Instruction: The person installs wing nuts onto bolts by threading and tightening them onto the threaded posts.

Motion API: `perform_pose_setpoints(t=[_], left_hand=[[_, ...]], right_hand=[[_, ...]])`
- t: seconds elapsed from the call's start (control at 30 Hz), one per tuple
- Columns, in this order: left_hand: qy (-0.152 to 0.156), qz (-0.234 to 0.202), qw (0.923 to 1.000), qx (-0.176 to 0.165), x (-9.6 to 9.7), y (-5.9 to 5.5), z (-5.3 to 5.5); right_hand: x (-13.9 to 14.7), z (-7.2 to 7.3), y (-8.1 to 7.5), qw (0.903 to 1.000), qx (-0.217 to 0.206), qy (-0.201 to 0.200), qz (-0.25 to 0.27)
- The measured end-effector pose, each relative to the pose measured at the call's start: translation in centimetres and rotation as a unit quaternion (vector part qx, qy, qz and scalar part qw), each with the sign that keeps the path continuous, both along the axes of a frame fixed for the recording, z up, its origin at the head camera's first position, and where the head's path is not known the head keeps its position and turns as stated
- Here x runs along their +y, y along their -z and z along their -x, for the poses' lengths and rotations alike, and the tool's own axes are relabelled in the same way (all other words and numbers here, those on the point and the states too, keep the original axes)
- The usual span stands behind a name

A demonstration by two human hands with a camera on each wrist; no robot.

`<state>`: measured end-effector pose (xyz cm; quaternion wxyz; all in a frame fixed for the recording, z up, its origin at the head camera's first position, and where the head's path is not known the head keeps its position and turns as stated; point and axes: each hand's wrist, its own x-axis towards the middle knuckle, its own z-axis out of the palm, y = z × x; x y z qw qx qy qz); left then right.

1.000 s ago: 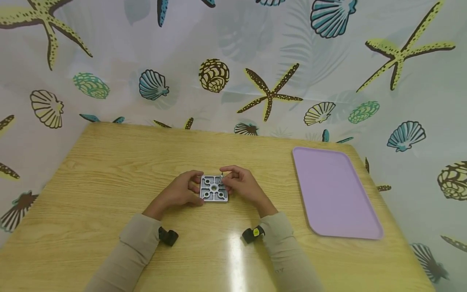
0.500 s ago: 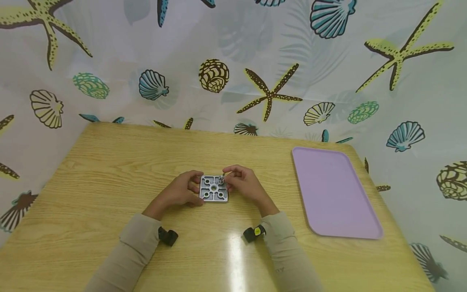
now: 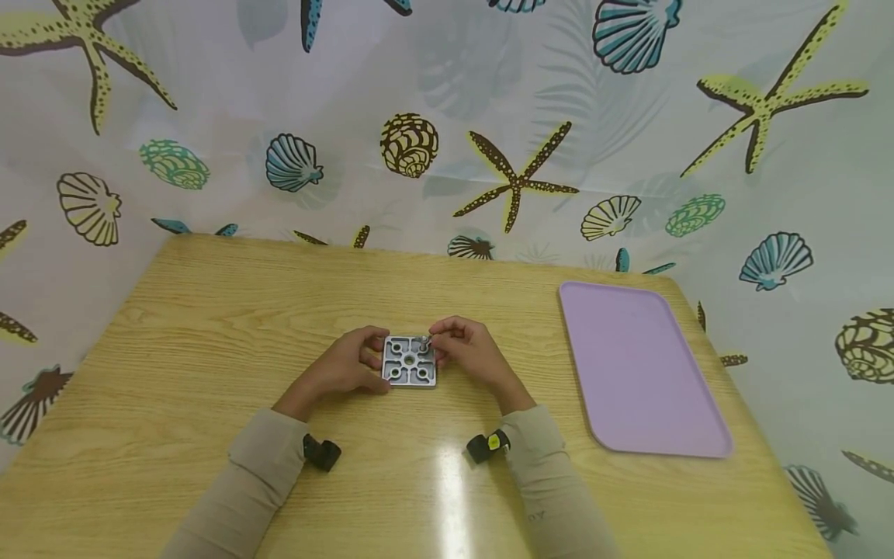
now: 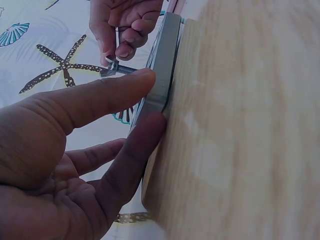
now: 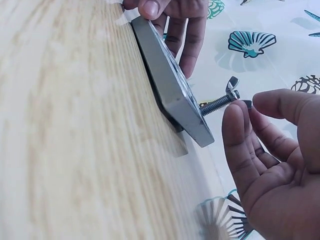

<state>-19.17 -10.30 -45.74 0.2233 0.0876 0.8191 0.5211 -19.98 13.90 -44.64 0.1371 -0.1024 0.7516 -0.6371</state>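
On the table (image 3: pixel 265 303), the left hand (image 3: pixel 347 362) grips the metal plate (image 3: pixel 409 370) by its left side; the right hand (image 3: pixel 466 351) pinches the wing nut (image 5: pixel 233 93) on the bolt (image 5: pixel 217 105) at its far right corner. Turning seems the step; another twist calls for a steady plate.

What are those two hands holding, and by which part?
Left hand: the metal plate, by its edges. Right hand: the wing nut, by one wing.
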Motion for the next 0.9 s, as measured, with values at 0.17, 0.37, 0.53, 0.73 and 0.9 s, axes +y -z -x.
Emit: perform_pose_setpoints(t=[0.17,0.37,0.53,0.73,0.9], left_hand=[[0.001,0.0,1.0,0.001,-0.03,-0.03,-0.02],[0.0,0.002,1.0,0.0,-0.07,-0.06,0.01],[0.002,0.002,1.0,0.003,-0.08,-0.13,-0.02],[0.002,0.006,1.0,0.003,-0.09,-0.1,0.04],[0.003,0.004,1.0,0.0,-0.08,-0.15,0.09]], right_hand=[[-0.06,-0.06,-0.12,1.0,-0.001,0.001,-0.001],[-0.06,-0.01,0.01,1.0,0.005,-0.006,-0.006],[-0.07,0.09,0.22,0.9999,0.006,-0.014,-0.006],[-0.19,0.1,0.36,0.9995,0.015,-0.028,-0.004],[-0.38,0.03,0.31,0.9991,0.022,-0.035,-0.005]])
